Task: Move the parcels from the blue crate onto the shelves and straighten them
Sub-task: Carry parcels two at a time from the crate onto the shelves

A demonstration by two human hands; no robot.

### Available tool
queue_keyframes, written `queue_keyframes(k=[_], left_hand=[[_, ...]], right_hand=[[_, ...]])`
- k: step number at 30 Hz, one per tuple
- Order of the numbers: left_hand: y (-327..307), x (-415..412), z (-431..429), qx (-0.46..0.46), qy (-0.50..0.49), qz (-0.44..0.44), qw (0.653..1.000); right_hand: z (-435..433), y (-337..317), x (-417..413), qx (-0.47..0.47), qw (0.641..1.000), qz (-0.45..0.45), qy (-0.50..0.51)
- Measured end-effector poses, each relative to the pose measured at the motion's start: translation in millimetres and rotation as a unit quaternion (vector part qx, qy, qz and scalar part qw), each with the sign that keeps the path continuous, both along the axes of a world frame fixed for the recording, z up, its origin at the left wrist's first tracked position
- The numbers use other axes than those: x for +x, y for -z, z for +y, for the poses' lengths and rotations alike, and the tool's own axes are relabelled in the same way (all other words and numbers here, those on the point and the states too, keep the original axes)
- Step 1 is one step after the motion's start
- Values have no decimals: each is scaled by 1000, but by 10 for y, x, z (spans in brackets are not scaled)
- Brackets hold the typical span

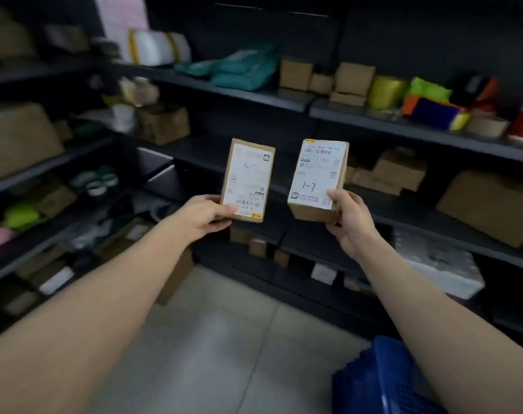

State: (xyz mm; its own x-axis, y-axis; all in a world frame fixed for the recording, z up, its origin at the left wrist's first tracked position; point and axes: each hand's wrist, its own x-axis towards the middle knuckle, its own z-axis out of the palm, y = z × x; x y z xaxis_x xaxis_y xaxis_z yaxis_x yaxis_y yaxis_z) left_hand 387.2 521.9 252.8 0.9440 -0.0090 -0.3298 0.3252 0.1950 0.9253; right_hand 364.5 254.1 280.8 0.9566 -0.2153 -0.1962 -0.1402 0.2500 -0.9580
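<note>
Head view: at the centre of the frame, the left hand (pixel 205 215) grips a small brown parcel (pixel 247 180) by its lower left corner, thumb on the white label, the other fingers closed behind it. Just right of centre, the right hand (pixel 348 218) holds a second boxed parcel (pixel 318 180) by its lower right corner, thumb pressed on a label hand-marked "1-7". Both parcels stand upright, side by side but apart, raised in front of dark shelves (pixel 284 98) that run across the frame and carry cardboard boxes, green bags and coloured packets. The blue crate (pixel 382 380) sits at the lower right of the frame, on the pale tiled floor (pixel 212 339), partly behind the right forearm.
</note>
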Motion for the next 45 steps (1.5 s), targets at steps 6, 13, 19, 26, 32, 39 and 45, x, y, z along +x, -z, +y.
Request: queue_keyframes(k=[6,13,19,26,32,39,45], left_hand=[[-58,-596,1641,-16,-172,-12,985],[-85,-1402,3320,-3,-299,-9,954],[-47,-2213,4429,4,-417,28,909],[160,-3315,5335,4,-531,58,845],[247,-3919,6000,-3,-625,72,777],[389,-4378,6637,-24,-672,100,733],[494,-4975,7419,3,-665,141,734]], right_hand=[[1665,-91,334,-1,981,-6,-192],[3682,-24,287,-5,938,-3,-347],[5205,78,-1,-12,895,-1,-446],[6747,293,-516,-54,812,18,-581],[7871,494,-816,-72,748,46,-658],[8923,588,-1226,-119,689,67,-712],[9785,748,-1799,-132,675,95,-720]])
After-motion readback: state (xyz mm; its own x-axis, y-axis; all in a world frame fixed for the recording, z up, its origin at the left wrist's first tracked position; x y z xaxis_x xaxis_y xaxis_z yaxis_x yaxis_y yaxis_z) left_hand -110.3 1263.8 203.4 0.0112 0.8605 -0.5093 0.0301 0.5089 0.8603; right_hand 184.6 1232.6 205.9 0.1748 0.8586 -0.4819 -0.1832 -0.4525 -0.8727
